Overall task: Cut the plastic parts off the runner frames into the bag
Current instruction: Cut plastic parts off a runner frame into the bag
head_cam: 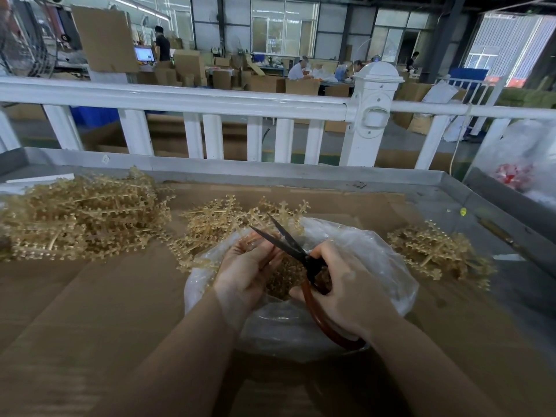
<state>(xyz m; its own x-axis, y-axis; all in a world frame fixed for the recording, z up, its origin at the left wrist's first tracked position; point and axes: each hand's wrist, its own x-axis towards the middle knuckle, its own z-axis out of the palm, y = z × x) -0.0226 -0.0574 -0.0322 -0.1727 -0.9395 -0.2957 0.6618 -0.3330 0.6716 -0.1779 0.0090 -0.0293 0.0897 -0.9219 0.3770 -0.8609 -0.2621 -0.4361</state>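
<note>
— Over the mouth of the clear plastic bag (370, 251), what were the hands doing?

— The left hand (245, 272) gripped a tan runner frame (240, 228), its fingers curled round the stem, the frame fanning out toward eleven o'clock. The right hand (346, 284) clasped the scissors (296, 251) by their reddish-brown handle loops; the dark blades stood apart, pointing to eleven o'clock, right by the frame at the left fingers.

— And the cut parts?

— Small tan plastic parts (282, 284) lay inside the bag, between the two hands.

— Where did the other frames lie?

— A big heap of frames (78, 218) sat at ten o'clock on the cardboard sheet (90, 296), a smaller heap (210, 224) at twelve behind the bag, and another pile (436, 251) at three o'clock.

— Anything behind?

— A white railing (210, 100) ran along twelve o'clock beyond the metal table edge (270, 173).
</note>
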